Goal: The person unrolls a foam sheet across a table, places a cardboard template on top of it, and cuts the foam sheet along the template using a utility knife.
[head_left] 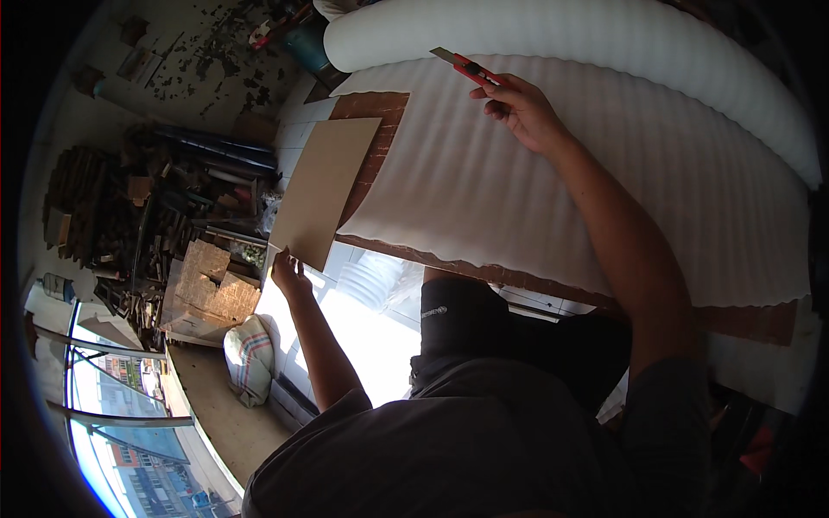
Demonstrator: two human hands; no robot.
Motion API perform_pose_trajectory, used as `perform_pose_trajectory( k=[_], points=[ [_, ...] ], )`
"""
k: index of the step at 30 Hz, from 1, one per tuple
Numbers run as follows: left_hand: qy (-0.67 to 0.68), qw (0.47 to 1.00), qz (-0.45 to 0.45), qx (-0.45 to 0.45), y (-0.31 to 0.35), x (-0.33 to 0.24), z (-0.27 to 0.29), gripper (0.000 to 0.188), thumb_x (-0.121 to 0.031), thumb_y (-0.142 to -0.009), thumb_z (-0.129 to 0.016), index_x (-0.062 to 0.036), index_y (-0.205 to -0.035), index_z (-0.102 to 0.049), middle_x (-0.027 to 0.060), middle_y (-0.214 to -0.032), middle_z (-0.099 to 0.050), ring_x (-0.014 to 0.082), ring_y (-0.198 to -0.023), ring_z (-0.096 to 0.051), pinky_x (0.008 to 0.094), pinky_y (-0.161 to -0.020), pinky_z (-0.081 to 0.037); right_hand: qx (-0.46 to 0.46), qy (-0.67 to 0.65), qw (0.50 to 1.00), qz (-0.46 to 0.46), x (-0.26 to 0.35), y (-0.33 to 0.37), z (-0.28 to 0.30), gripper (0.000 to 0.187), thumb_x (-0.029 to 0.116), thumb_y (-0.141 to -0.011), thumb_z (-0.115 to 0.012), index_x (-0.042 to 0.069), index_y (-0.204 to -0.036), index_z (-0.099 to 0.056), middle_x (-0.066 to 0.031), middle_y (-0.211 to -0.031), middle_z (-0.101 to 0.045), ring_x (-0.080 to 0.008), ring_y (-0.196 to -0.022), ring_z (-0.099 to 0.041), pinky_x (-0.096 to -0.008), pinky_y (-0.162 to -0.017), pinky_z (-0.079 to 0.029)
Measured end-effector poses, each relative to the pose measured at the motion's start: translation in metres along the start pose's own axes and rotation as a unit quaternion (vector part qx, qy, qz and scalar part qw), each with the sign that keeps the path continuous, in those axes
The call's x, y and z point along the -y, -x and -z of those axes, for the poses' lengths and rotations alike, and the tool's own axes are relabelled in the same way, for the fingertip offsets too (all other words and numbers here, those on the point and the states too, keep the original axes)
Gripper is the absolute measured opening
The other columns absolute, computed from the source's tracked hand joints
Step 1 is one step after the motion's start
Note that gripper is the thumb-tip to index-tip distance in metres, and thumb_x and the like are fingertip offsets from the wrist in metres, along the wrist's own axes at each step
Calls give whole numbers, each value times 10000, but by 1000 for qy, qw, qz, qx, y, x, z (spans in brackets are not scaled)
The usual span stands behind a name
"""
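Left hand (291, 273) pinching brown board (324, 186) by its near edge, right hand (525, 112) gripping red cutter (471, 68) above white foam (484, 173)

Small workshop, prob. packing or cutting wk. Main evidence: big roll of white foam (553, 39) at far side of brown worktop (373, 105), w/ foam sheet (509, 190) spread over most of it. Box cutter (475, 71) out, blade bare; flat tan board (324, 181) at L end.

L side = storage, untidy: heap of wood scraps (129, 229), dark, mixed lengths; torn cardboard box (207, 289); stuffed woven sack (249, 361) w/ coloured stripes. Wall (194, 73) rough, dark flaky patches. Floor (363, 345) pale tile, strong sun on part. Lg. window (129, 432) lower L, bldgs. (142, 466) outside.
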State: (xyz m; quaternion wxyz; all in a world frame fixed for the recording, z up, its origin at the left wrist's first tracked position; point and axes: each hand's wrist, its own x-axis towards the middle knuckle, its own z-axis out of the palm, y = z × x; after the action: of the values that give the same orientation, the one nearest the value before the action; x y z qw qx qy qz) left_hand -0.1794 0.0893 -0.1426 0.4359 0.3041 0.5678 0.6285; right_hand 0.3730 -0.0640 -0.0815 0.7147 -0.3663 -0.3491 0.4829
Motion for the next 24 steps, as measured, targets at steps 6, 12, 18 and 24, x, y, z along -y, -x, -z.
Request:
perform_pose_trajectory(
  k=[6, 12, 18, 24],
  points=[
    [4, 1000, 1, 25, 12, -3, 8, 377, -201, -930, -676, -29, -1266, -681, 85, -1154, -666, 241, -1108, -582, 440, -979, -447, 4, -2, 1000, 5, 0, 0, -2, 343, 238, -1004, -704, 51, -1281, -625, -85, -1143, -734, -85, -863, -622, -261, -797, -474],
    [-19, 1000, -1, 3, 15, -15, 5, 481, -214, -933, -691, -56, -1385, -646, 58, -1248, -688, 210, -1091, -584, 391, -960, -435, 4, 4, 1000, 3, 1, -1, -3, 339, 239, -1013, -696, 46, -1283, -625, -86, -1144, -732, -88, -865, -620, -272, -822, -481],
    [17, 999, 27, 31, 23, -16, 5, 337, -178, -932, -713, -72, -1251, -687, 28, -1071, -649, 164, -961, -561, 311, -739, -438, 11, 2, 1000, 10, -1, -3, 1, 376, 275, -994, -734, 37, -1268, -634, -91, -1142, -738, -116, -865, -622, -302, -857, -473],
    [52, 987, 102, 115, 8, -15, 20, 276, -147, -932, -717, -67, -1194, -682, 10, -1032, -639, 127, -886, -558, 289, -706, -443, 5, 5, 1000, 4, 0, 0, -3, 379, 278, -998, -734, 36, -1272, -631, -91, -1129, -735, -117, -864, -620, -297, -849, -474]
  ],
)
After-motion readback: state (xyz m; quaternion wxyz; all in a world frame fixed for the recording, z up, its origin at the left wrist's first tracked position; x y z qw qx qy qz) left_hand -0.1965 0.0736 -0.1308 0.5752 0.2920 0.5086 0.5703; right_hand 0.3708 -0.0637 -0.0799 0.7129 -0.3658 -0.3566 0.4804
